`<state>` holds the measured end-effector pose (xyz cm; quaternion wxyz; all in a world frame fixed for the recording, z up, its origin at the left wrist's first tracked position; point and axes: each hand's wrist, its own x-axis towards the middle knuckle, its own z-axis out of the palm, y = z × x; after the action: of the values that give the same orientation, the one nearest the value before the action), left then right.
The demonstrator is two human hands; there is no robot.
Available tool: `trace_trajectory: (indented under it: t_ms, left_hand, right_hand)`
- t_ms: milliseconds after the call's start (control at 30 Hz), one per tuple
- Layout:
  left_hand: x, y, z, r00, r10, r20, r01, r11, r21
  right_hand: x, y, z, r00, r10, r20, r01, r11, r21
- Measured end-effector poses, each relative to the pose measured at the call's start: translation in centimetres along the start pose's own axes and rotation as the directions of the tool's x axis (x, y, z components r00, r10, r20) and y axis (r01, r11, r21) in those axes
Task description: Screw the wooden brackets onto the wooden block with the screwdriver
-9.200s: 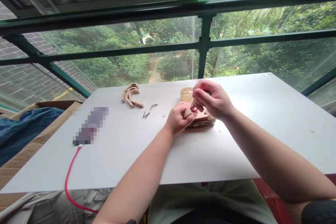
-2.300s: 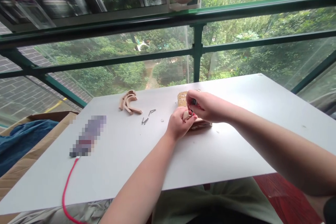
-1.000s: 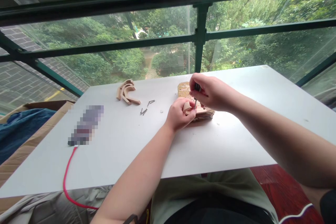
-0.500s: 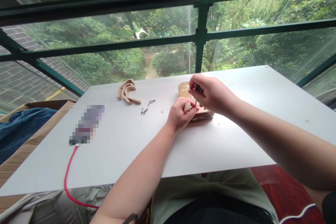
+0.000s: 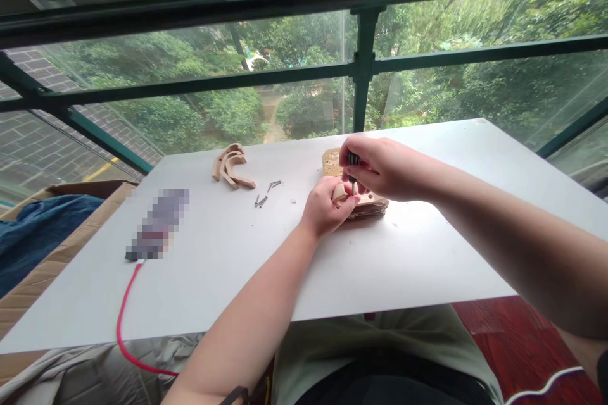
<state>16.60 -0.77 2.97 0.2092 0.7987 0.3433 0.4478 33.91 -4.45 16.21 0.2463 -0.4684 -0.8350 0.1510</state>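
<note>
In my right hand is a screwdriver with a black handle, held upright with its shaft pointing down. My left hand is closed around a small pale curved wooden piece, close beside the screwdriver's shaft. The tip of the shaft is hidden by my left fingers. Both hands are over a stacked wooden board with holes in its top and rough layered edges. My right hand covers much of that board.
Several curved wooden pieces lie at the back left of the white table. Several loose screws are between them and my left hand. A blurred phone-like object with a red cable lies at the left; a cardboard box stands beyond.
My right hand has turned around the screwdriver handle and shifted slightly left, so more of the handle shows and it stands more upright. My left hand stays in place.
</note>
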Motion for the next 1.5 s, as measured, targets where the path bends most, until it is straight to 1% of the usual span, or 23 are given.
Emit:
trace_trajectory:
  t_ms: [133, 367, 467, 633, 733, 800, 900, 1000, 1067, 1267, 1400, 1500]
  left_hand:
    - [0.0, 0.3, -0.2, 1.0, -0.016, 0.004, 0.016, 1.0, 0.021]
    - [0.0, 0.2, -0.6, 0.997, 0.006, 0.076, -0.004, 1.0, -0.021]
    - [0.0, 0.2, -0.7, 0.996, 0.005, 0.091, -0.001, 0.999, -0.044]
    - [-0.1, 0.0, -0.7, 0.994, -0.009, 0.111, 0.016, 0.998, -0.062]
    - [-0.1, -0.1, -0.7, 0.994, -0.014, 0.104, 0.02, 0.998, -0.056]
    - [0.0, -0.1, -0.7, 0.995, -0.016, 0.1, 0.02, 0.999, -0.047]
    - [-0.1, -0.2, -0.7, 0.994, -0.024, 0.102, 0.029, 0.998, -0.046]
    - [-0.1, -0.3, -0.7, 0.993, -0.045, 0.107, 0.051, 0.997, -0.054]
    - [-0.1, -0.3, -0.6, 0.993, -0.051, 0.109, 0.058, 0.997, -0.058]
    - [0.0, -0.2, -0.7, 0.993, -0.054, 0.105, 0.058, 0.998, -0.038]
    - [0.0, 0.1, -0.8, 0.993, -0.073, 0.09, 0.075, 0.997, -0.024]
    - [0.0, 0.2, -0.9, 0.993, -0.068, 0.094, 0.071, 0.997, -0.026]
  right_hand:
    - [-0.1, -0.3, 0.2, 0.999, -0.004, -0.043, 0.004, 1.0, -0.018]
    - [-0.8, 0.6, 0.9, 0.983, 0.057, -0.174, -0.048, 0.997, 0.059]
    - [-1.1, 1.2, 1.4, 0.971, 0.069, -0.23, -0.047, 0.994, 0.099]
    - [-1.1, 1.7, 2.2, 0.959, 0.092, -0.269, -0.04, 0.981, 0.192]
    - [-0.7, 2.0, 2.5, 0.958, 0.119, -0.262, -0.027, 0.944, 0.329]
    - [-0.6, 2.1, 2.6, 0.961, 0.118, -0.25, -0.011, 0.92, 0.391]
    - [-0.5, 2.2, 2.5, 0.973, 0.091, -0.21, 0.009, 0.901, 0.434]
    - [-0.7, 2.1, 2.3, 0.989, 0.035, -0.143, 0.037, 0.884, 0.467]
    - [-0.8, 2.0, 2.1, 0.993, 0.017, -0.116, 0.039, 0.887, 0.461]
    - [-1.2, 1.8, 1.9, 0.996, 0.046, -0.081, -0.013, 0.929, 0.37]
    - [-1.3, 1.8, 2.2, 0.994, 0.039, -0.1, -0.001, 0.936, 0.352]
    - [-1.2, 1.9, 2.3, 0.99, 0.025, -0.14, 0.022, 0.946, 0.324]
